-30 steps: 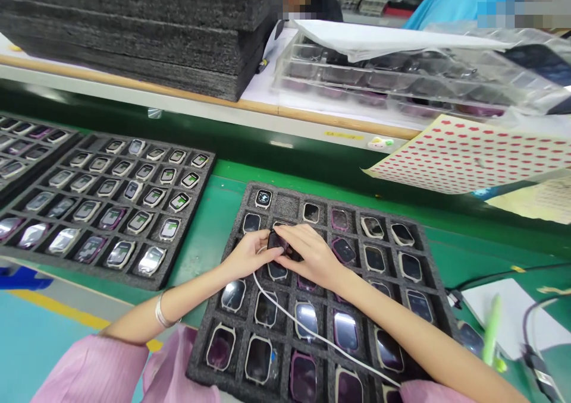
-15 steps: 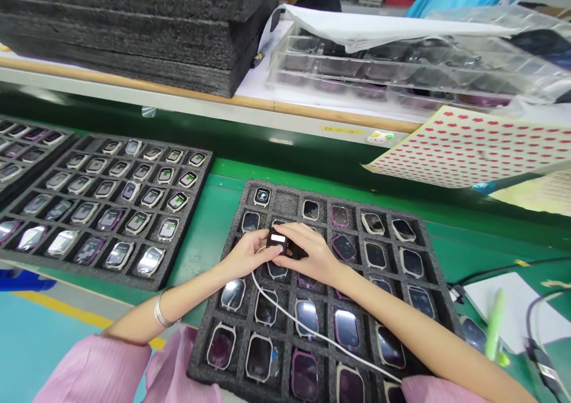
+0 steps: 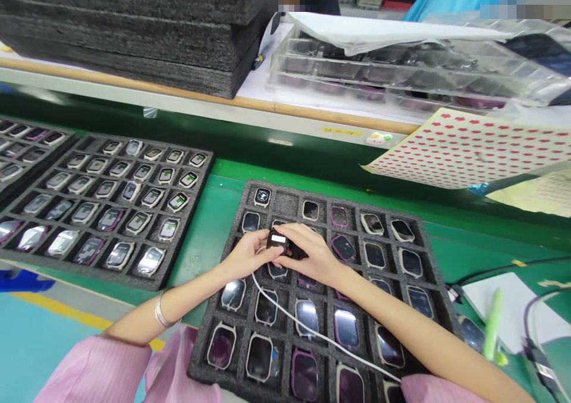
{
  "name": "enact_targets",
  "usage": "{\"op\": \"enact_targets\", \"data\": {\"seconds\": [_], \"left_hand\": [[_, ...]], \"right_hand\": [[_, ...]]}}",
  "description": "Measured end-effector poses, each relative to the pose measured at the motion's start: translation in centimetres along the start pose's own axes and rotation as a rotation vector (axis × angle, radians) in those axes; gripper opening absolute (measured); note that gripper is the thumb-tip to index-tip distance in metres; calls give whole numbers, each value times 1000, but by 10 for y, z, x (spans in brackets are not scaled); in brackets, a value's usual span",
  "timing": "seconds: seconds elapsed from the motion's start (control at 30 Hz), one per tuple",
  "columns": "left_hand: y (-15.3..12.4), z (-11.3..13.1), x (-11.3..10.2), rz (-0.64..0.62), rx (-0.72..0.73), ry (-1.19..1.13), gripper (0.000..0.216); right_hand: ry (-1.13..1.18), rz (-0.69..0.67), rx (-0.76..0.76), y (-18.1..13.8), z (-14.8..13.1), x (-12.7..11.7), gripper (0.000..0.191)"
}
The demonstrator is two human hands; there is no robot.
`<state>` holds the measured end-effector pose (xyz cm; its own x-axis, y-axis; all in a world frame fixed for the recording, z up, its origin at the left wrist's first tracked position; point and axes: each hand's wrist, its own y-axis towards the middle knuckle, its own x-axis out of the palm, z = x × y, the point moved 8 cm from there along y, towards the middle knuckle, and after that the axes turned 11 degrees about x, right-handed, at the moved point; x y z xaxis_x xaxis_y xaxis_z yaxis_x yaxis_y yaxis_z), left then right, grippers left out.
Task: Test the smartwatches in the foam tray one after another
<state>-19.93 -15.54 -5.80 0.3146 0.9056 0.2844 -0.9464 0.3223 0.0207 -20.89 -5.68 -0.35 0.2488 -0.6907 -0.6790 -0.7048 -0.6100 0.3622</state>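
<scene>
Both my hands hold one dark smartwatch [image 3: 277, 239] above the foam tray [image 3: 285, 201]; a white bar glows on its screen. My left hand [image 3: 250, 253] grips its left side, the thumb at the screen's lower edge. From the other side my right hand [image 3: 307, 249] is closed around it, fingers along the top. A white cable [image 3: 307, 330] runs from beneath my left hand across the tray to my right sleeve; its end by the watch is hidden. Watch bodies with silver or purple frames, such as a purple one [image 3: 304, 374], lie in the compartments.
Left of me lies another foam tray of watches [image 3: 154, 275], with part of a third beyond. Black foam [image 3: 134, 46] is stacked on the shelf beside clear plastic trays [image 3: 357, 70]. A sticker sheet [image 3: 473, 150] overhangs. Right are a green pen [image 3: 493, 326], white paper and cables. A person sits behind.
Hardly anything differs: both hands stay around the watch in the same place. The camera view has shifted very slightly.
</scene>
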Motion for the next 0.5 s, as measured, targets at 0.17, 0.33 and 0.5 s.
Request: {"op": "enact_targets", "data": {"seconds": [0.17,0.33,0.5], "left_hand": [[0,0,1,-14,15,47,30],[-1,-5,5,-47,28,144,34],[2,-11,5,-52,22,79,33]], "right_hand": [[-56,-35,10,0,-2,-1,53],[-92,-95,80,18,11,-13,42],[-271,-8,235,47,55,-24,37]]}}
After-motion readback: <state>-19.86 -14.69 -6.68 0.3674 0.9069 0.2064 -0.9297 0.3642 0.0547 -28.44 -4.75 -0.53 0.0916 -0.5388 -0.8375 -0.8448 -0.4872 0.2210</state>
